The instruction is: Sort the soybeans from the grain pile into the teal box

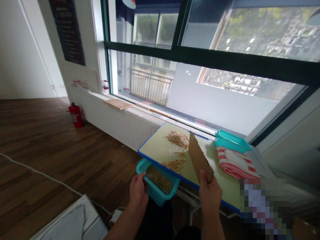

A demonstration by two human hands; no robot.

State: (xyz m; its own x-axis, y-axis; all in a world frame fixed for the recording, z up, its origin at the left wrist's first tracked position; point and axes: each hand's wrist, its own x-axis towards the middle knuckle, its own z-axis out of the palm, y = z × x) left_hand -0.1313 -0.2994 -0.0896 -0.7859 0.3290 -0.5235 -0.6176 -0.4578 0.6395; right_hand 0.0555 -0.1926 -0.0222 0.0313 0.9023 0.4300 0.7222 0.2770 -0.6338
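Observation:
My left hand (138, 192) is closed on the near end of a teal plastic tub (158, 182) holding tan beans, kept just below the front edge of a pale table with a blue rim (160, 161). My right hand (209, 193) pinches the near end of a brown cardboard strip (198, 157) that stands on edge on the tabletop. Left of the strip lie a small pile of beans (175, 164) by the table's edge, a larger pile of beans (178, 138) farther back, and a patch of white grains (169, 150) between them.
A red-and-white striped cloth (235, 162) and a teal lid (232, 141) lie on the table's right side. A white radiator (130, 128) runs under the big window. A red fire extinguisher (76, 115) stands on the dark wood floor. A white object (75, 220) is at lower left.

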